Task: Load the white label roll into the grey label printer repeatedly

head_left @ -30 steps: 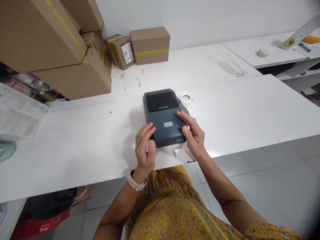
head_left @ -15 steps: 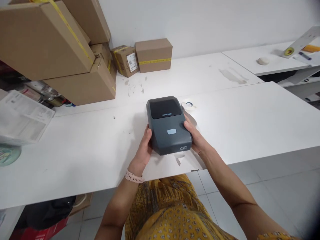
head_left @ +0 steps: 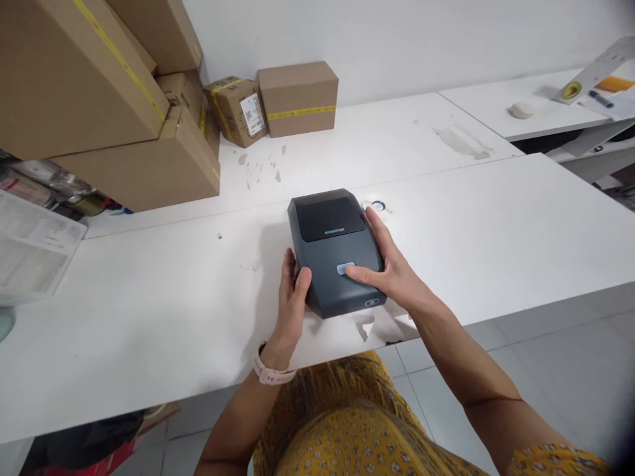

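Observation:
Between my hands is a dark blue-grey label printer [head_left: 327, 281] with a black window on its far half and a light blue button [head_left: 342, 268] on its near half. My left hand [head_left: 294, 291] grips the printer's left side, thumb on the top edge and fingers along the side. Along the opposite side lie the fingers of my right hand [head_left: 391, 264], and its thumb rests on the blue button. Just beyond that hand a small white roll with a blue ring [head_left: 378, 205] lies on the table, partly covered by the fingers.
Cardboard boxes [head_left: 119, 158] are stacked at the back left of the white table [head_left: 496, 225]. Two smaller taped boxes [head_left: 297, 99] stand against the wall. A clear plastic container [head_left: 40, 244] sits at the left edge. Tape and a pen [head_left: 601, 99] lie on the far right table.
My right thumb has moved from the printer's right edge onto the blue button, and the right fingers have shifted up its side. The printer has turned slightly. The camera view has shifted a little.

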